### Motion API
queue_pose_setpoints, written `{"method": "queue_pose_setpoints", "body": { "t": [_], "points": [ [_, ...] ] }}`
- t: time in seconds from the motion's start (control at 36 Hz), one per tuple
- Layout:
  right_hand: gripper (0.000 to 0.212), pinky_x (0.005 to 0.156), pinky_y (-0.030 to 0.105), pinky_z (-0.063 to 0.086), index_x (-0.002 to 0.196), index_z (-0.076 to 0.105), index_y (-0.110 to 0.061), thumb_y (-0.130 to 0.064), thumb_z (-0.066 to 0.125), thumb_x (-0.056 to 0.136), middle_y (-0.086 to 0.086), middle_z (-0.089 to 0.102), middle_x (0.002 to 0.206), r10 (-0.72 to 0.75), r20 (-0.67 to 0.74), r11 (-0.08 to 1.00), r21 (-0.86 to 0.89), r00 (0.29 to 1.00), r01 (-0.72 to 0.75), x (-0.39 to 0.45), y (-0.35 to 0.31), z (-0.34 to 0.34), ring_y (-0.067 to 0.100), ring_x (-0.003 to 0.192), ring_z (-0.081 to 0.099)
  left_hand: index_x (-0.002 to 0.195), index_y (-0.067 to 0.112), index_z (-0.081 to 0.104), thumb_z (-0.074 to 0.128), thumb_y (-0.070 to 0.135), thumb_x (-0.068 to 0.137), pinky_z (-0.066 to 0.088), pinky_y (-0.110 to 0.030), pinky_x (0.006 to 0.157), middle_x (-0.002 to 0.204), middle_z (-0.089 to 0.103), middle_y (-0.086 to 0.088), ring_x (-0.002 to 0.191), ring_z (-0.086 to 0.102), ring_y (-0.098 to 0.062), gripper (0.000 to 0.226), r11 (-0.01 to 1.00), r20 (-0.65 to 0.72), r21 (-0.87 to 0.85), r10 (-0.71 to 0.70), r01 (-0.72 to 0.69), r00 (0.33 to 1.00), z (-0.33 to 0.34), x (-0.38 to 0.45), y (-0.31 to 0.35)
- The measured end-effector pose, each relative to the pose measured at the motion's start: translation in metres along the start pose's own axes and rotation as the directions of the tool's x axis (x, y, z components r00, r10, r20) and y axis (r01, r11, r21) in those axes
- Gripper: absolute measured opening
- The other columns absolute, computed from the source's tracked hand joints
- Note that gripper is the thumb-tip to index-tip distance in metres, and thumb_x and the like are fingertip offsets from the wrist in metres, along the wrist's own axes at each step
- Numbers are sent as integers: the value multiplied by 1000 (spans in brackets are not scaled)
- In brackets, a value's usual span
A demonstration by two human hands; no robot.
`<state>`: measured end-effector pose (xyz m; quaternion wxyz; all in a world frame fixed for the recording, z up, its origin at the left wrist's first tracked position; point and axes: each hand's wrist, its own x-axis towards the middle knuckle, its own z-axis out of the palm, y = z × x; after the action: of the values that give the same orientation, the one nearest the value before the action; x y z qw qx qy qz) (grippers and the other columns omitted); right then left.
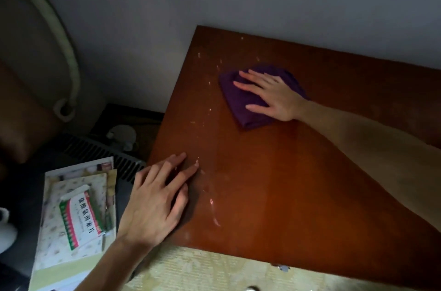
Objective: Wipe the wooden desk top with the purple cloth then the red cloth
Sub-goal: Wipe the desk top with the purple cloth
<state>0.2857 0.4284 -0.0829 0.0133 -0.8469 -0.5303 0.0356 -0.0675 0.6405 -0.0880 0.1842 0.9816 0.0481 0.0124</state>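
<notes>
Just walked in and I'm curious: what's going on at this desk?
A person is wiping a wooden desk top. The right hand lies flat on a folded purple cloth near the back of the desk, while the left hand rests open at the desk's left edge. Pale specks and smears still mark the left side of the wood. No red cloth is in view. A medicine box lies on some booklets beside the desk.

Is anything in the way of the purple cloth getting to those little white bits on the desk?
Nothing visible blocks it. The folded purple cloth lies flat under the right hand, and bare brown wooden desk top runs from it to the white flecks. The left hand rests near the lower flecks.
</notes>
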Motion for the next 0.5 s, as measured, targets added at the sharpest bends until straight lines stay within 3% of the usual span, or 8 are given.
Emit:
{"method": "queue_pose_setpoints", "body": {
  "t": [0.14,0.25,0.39,0.5],
  "points": [
    [74,123,47,17,162,22,-40,-76,20,98,-5,15,172,58,-25,998,20,998,-58,55,44,-6,19,159,12,142,35,54,37,38,99,25,-30,105,152,46,8,138,43,-14,46,999,12,-46,-12,12,1000,0,2,0],
    [74,125,51,14,161,18,-45,-80,18,95,-4,14,172,196,-53,979,67,979,-193,85,63,-11,19,159,11,142,36,54,40,37,98,21,-26,110,154,44,7,139,43,-12,47,998,7,-66,12,-11,1000,-1,1,-1],
    [69,126,48,8,162,18,-43,-74,27,100,-1,13,173,481,-88,873,136,872,-468,116,60,-10,21,159,9,143,37,52,41,36,98,30,-32,105,155,44,8,142,41,-11,47,997,-33,-72,27,-29,999,0,3,-1],
    [73,127,48,4,163,14,-41,-76,22,99,1,9,173,583,-67,807,164,810,-567,120,49,-9,22,159,5,143,35,53,40,35,99,31,-32,104,152,46,8,138,44,-11,46,998,-50,-64,17,-20,999,-3,3,1]
  ]
}}
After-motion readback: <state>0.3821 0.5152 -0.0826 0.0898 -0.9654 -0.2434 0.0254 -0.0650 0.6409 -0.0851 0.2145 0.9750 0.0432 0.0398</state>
